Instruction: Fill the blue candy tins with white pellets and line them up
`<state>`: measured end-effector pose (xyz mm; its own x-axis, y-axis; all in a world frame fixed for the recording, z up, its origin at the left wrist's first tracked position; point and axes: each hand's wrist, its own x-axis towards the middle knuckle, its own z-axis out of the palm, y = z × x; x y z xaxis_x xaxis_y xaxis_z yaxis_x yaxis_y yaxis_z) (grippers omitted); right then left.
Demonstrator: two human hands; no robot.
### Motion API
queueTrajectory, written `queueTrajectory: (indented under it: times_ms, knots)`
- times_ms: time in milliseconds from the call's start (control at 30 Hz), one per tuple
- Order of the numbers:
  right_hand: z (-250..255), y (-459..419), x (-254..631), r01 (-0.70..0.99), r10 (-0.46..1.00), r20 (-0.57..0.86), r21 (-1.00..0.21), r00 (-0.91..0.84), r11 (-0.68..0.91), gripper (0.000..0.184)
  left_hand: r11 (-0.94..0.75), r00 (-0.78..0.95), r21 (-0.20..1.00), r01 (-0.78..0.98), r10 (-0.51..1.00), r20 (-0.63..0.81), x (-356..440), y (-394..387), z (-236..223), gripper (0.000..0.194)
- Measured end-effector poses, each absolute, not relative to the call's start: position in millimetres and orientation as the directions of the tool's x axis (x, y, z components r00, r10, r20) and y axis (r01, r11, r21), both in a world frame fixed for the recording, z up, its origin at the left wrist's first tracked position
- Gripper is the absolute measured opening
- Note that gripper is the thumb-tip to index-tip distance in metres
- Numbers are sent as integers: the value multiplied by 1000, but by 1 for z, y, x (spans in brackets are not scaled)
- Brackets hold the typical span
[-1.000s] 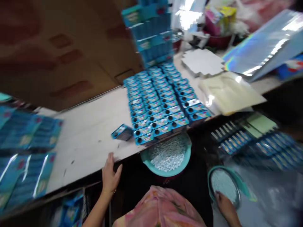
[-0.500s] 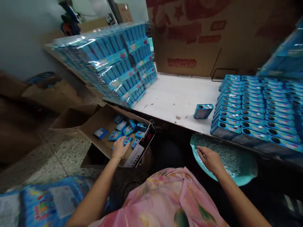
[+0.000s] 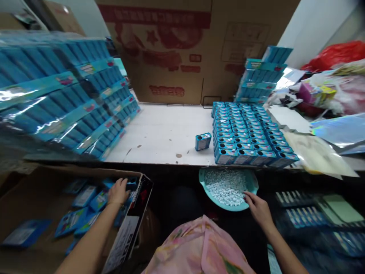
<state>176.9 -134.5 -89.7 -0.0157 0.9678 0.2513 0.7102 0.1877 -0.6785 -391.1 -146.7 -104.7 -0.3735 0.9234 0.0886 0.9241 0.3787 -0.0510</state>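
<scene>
Inside the cardboard box (image 3: 25, 179) at the left, my left hand (image 3: 118, 193) reaches over small blue boxes (image 3: 71, 220). Its thumb and fingers are apart, beside a blue box (image 3: 131, 184) in the near corner; whether they touch it is unclear. My right hand (image 3: 259, 211) is at the right side of a turquoise basin (image 3: 203, 182) full of small white pellets (image 3: 226, 188). Thumb and fingertips pinch together there; anything between them is too small to make out. One blue box (image 3: 203, 141) stands upright on the white tabletop (image 3: 159, 133).
Rows of upright blue boxes (image 3: 242, 133) with round dark holes stand right of the single box. Plastic-wrapped blue packs (image 3: 57, 91) are stacked at left, with more packs (image 3: 259, 78) behind. A large carton (image 3: 171, 49) closes the back. Bags and sheets lie far right.
The view has swung right and come closer to the left carton. My left hand has moved toward the carton's corner. My right hand has gone from the basin's left side to its right side.
</scene>
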Motion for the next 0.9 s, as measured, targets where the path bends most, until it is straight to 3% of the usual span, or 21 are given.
queueTrajectory:
  times_ms: [167,233,333,500,600,700,800,900]
  knots:
    - [-1,-78,99,760,765,528,-302,-370,576,31,407,-392,-84,910,907,152,-395,-150,-102,41]
    - [37,-37,70,760,694,558,-165,-454,629,39,356,-342,-48,933,922,181,-392,-152,-99,38]
    - [66,26,41,742,656,479,-14,-583,670,58,276,-282,61,959,946,157,-385,-154,-96,43]
    - [58,90,27,782,738,282,84,-613,618,46,378,-396,127,917,900,184,-390,-166,-95,41]
    - [62,97,30,787,736,291,124,-611,604,35,375,-469,318,871,828,309,-394,-189,-77,32]
    - [75,97,28,825,778,285,106,-559,554,26,382,-610,522,763,693,383,-385,-216,-41,45]
    - [84,103,20,854,811,273,99,-517,511,31,436,-728,613,659,576,372,-358,-229,-6,52]
    - [88,112,15,874,830,278,87,-483,479,40,369,-715,695,618,632,300,-315,-222,9,58]
